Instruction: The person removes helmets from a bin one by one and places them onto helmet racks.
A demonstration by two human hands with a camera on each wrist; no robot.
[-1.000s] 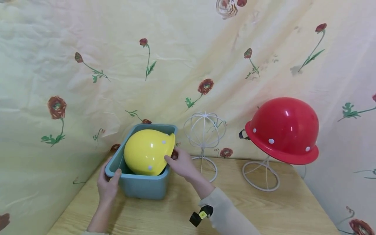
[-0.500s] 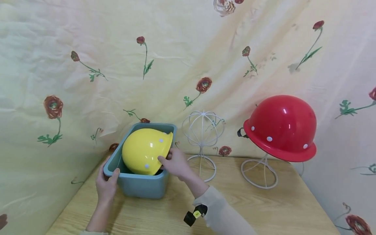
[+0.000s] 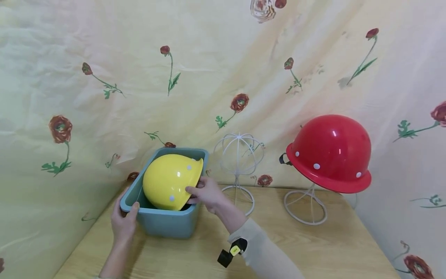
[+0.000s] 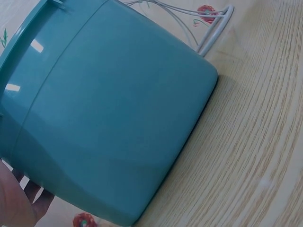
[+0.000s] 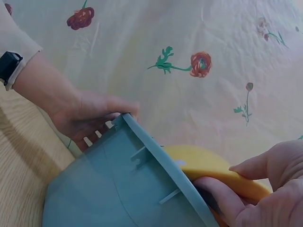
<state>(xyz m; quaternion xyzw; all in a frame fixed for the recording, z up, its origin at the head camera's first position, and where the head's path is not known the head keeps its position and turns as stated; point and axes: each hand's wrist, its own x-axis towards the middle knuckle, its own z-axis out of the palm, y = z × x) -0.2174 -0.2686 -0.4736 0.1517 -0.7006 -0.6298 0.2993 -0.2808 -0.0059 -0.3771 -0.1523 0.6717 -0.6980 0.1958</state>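
Note:
A yellow hard hat (image 3: 166, 180) lies tilted inside a blue-green plastic bin (image 3: 167, 224), its brim toward the right. My right hand (image 3: 208, 193) pinches that brim, thumb on the outside and fingers tucked under it; the right wrist view shows the same pinch on the yellow brim (image 5: 222, 175). At the bin's near left corner my left hand (image 3: 124, 223) grips the rim, thumb over the top and fingers down the outer side. In the left wrist view the bin's wall (image 4: 113, 113) fills much of the picture, with left fingers (image 4: 40, 201) beside it.
A white wire hat stand (image 3: 238, 170) stands bare just right of the bin. Farther right, a red hard hat (image 3: 334, 151) sits tilted on a second stand, whose ring base (image 3: 287, 205) rests on the wooden table (image 3: 209, 255). Flower-printed cloth (image 3: 195, 97) hangs close behind.
The yellow hard hat has shifted slightly within the bin, its brim tipping a little, while my right hand slid along it a short way leftward. My left hand still grips the rim.

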